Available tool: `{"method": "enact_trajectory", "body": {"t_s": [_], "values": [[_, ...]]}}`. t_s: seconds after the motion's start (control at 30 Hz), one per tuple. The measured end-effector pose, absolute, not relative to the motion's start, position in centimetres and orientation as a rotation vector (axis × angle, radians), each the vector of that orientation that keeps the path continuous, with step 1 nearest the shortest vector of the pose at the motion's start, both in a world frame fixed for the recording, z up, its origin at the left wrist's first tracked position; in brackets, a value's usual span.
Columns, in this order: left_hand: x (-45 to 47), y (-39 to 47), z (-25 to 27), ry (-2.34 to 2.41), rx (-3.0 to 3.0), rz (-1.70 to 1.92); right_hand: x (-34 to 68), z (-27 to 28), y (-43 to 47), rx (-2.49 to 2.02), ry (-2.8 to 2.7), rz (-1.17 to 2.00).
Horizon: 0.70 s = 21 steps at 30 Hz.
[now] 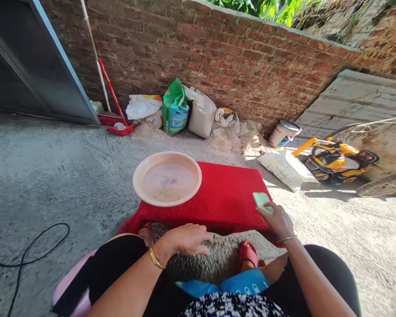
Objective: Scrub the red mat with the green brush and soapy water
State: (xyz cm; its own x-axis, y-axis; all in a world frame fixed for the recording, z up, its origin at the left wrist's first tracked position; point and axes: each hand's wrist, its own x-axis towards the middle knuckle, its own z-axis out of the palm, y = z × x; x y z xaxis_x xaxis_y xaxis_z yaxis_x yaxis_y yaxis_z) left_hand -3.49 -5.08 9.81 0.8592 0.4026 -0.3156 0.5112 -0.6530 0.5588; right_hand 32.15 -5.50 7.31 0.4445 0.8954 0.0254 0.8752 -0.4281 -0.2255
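Note:
A low table or stool with a red cloth (229, 189) stands in front of my knees. On its left part rests a wide pale pink basin (139, 189) holding some cloudy water. My right hand (280, 220) grips a flat, light green rectangular piece (261, 200) with rounded corners at the right end of the red cloth; its kind is unclear. My left hand (186, 239), with its fingers apart and nothing in them, hovers over my lap by the near edge of the cloth.
Along the brick wall (218, 53) stand a red dustpan (121, 128), a green bag (176, 108), a white sack (202, 113) and a bucket (284, 133). A filled sack (287, 168) and a yellow toy excavator (341, 160) are at right. A black cable (23, 263) lies left.

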Motion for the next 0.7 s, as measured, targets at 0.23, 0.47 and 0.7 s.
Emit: {"method": "enact_trajectory", "body": {"t_s": [0.23, 0.47, 0.7], "values": [[-3.4, -4.4, 9.2, 0.394, 2.215, -0.325, 17.0, 7.0, -4.2, -2.146, -1.916, 0.252], [-3.4, -4.8, 9.5, 0.404, 2.256, -0.414, 12.2, 4.9, -1.2, -2.081, -1.706, 0.532], [-3.7, -5.1, 10.6, 0.492, 2.297, -0.401, 11.6, 2.8, 0.3, -1.898, -1.646, 0.814]]}}
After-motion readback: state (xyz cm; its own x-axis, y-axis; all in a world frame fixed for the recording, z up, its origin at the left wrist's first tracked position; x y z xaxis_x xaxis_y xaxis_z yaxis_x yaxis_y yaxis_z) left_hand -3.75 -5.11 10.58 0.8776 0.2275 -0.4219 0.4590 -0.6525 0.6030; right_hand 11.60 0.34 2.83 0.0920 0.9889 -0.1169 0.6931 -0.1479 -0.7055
